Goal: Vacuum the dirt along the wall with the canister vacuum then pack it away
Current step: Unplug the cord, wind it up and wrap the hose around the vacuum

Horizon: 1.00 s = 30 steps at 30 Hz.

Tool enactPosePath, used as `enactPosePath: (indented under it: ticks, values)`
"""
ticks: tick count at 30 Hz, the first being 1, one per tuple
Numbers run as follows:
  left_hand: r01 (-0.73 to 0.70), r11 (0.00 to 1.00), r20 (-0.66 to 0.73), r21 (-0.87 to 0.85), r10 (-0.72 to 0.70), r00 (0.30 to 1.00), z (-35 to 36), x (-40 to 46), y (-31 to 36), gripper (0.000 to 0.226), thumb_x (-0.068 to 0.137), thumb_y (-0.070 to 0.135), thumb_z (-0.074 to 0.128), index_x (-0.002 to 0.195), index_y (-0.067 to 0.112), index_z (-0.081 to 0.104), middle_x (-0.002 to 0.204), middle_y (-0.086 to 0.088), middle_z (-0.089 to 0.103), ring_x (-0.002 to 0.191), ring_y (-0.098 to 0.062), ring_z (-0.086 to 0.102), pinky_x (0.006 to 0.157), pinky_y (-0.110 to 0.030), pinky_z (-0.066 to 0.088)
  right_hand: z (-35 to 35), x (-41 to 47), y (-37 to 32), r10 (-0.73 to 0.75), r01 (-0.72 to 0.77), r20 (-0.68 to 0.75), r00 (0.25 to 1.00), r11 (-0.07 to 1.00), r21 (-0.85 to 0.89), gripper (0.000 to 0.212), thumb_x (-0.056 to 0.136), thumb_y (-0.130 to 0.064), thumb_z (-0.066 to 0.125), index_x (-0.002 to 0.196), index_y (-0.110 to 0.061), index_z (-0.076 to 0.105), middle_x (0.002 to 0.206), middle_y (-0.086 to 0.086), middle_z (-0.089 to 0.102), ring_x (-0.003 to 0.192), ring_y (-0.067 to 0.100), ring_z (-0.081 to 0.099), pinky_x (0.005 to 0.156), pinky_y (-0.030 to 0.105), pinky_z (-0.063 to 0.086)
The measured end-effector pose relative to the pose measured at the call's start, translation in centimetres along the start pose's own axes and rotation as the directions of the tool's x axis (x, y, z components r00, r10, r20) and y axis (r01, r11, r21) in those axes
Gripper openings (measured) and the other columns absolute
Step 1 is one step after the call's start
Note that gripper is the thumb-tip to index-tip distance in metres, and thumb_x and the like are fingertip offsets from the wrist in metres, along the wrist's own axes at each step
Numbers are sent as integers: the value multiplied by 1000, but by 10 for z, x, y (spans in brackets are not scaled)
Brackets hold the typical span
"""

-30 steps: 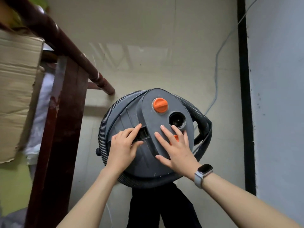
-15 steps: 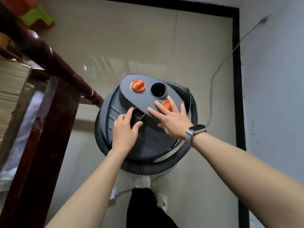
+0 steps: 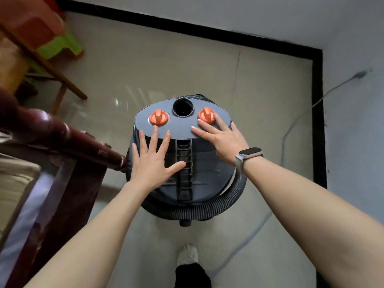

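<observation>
Your canister vacuum (image 3: 193, 163) stands on the tiled floor (image 3: 187, 69) in the room's corner, a black baseboard (image 3: 318, 121) beyond it and to its right. Your left hand (image 3: 152, 161) lies flat on the vacuum's lid, fingers straight and spread, left of the ribbed carry handle (image 3: 184, 169). Your right hand (image 3: 218, 135) rests flat on the lid's right side, fingertips touching the right orange knob (image 3: 205, 115); neither hand grips anything. The left orange knob (image 3: 159, 118) sits beside the round port (image 3: 182, 108). The ribbed hose (image 3: 197, 210) coils around the vacuum's body. A dark wooden rail (image 3: 68, 140) ends just left of the vacuum.
</observation>
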<state>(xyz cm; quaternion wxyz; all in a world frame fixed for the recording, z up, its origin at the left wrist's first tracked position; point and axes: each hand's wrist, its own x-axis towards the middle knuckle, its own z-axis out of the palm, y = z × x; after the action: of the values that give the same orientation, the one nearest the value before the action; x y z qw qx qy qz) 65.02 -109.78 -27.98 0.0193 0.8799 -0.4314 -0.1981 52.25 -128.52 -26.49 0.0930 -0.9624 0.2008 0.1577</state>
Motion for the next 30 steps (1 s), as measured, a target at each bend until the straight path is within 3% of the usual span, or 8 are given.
enactPosePath:
  ticks: [7, 14, 16, 18, 21, 25, 30]
  values:
    - [53, 997, 52, 52, -55, 997, -39, 74, -18, 102, 72, 81, 36, 147, 35, -17, 156, 3, -23, 141, -31, -25, 114, -54, -1, -42, 98, 36, -139, 141, 27, 990, 988, -60, 90, 88, 6, 38, 145, -50, -5, 156, -22, -5, 146, 18, -12, 113, 55, 17]
    - [254, 967, -36, -8, -254, 966, -74, 160, -20, 102, 73, 73, 52, 149, 37, -6, 158, 7, -13, 143, -25, -20, 114, -53, 1, -99, 212, 63, -316, 319, 62, 947, 946, -63, 78, 91, 0, 39, 149, -40, 5, 158, -16, 3, 146, 19, -6, 110, 54, 23]
    - [298, 954, -70, -38, -300, 951, -78, 187, -30, 102, 71, 74, 53, 148, 40, -6, 158, 9, -14, 143, -21, -22, 114, -54, -1, -100, 230, 59, -316, 316, -36, 948, 949, -11, 71, 94, -10, 41, 151, -32, 4, 159, -8, 3, 146, 19, -4, 113, 54, 17]
    - [334, 941, -73, -58, -337, 939, -86, 211, -36, 102, 71, 75, 52, 147, 41, -6, 157, 10, -15, 142, -19, -23, 114, -54, -2, -93, 232, 53, -262, 279, -118, 958, 944, 175, 61, 99, -23, 36, 152, -24, 4, 160, -2, 2, 146, 17, -2, 117, 50, 10]
    - [378, 924, -99, -57, -382, 919, -98, 239, -47, 101, 72, 76, 49, 147, 41, -7, 158, 9, -14, 143, -19, -22, 113, -55, -2, -74, 220, 38, -251, 267, -91, 964, 888, 373, 68, 99, -41, 33, 151, -17, -3, 160, -2, -5, 146, 12, -7, 118, 41, 0]
    - [438, 895, -118, -86, -446, 887, -118, 283, -69, 100, 71, 78, 45, 148, 40, -7, 158, 8, -13, 144, -18, -19, 113, -55, -2, -67, 257, 13, -248, 228, 10, 969, 906, 357, 90, 92, -59, 37, 149, -13, -15, 159, -2, -11, 146, 12, -10, 117, 41, -2]
    - [497, 857, -138, -136, -514, 847, -142, 333, -100, 98, 72, 77, 45, 148, 40, -5, 159, 6, -11, 144, -21, -16, 114, -55, 0, -97, 341, -4, -194, 187, -8, 981, 930, 318, 88, 95, -48, 41, 147, -9, -18, 159, 1, -10, 146, 17, -6, 118, 44, -1]
